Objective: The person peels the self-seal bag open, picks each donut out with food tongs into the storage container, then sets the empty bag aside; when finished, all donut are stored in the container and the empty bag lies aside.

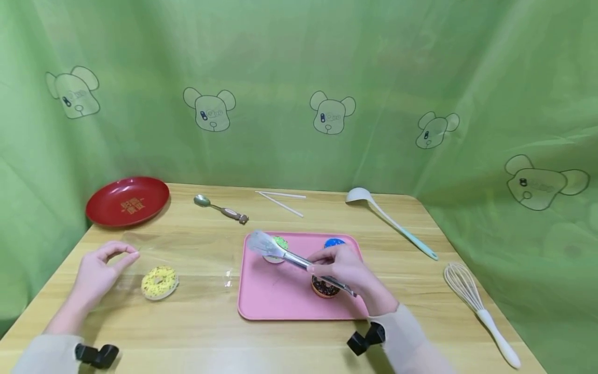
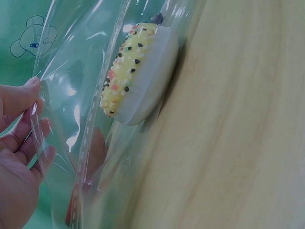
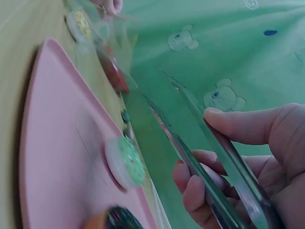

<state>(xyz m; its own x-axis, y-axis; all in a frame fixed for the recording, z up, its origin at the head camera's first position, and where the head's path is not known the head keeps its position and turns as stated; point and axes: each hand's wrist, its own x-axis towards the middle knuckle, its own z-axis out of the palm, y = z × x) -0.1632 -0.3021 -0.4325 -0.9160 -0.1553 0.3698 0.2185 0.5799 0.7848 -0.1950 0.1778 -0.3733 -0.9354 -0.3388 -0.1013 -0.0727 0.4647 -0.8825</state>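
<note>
My left hand [image 1: 104, 267] pinches the rim of a clear plastic bag [image 2: 62, 105] between thumb and fingers. Inside the bag lies a yellow sprinkled toy donut [image 1: 160, 283], close to the table. My right hand [image 1: 343, 267] grips metal tongs [image 1: 295, 259] with clear tips, held above a pink tray [image 1: 275, 306]. In the right wrist view the two arms of the tongs stand apart, with nothing between them. On the tray sit a green donut [image 3: 126, 162], a blue donut [image 1: 334, 242] partly behind the hand, and a dark chocolate donut [image 1: 325, 287] under the tongs.
A red plate [image 1: 105, 208] stands at the back left, beside a teaspoon [image 1: 224, 210] and white straws [image 1: 282, 202]. A ladle [image 1: 390, 221] lies at the back right, a whisk [image 1: 481, 311] along the right edge. Green curtain [image 1: 275, 62] hangs behind the table.
</note>
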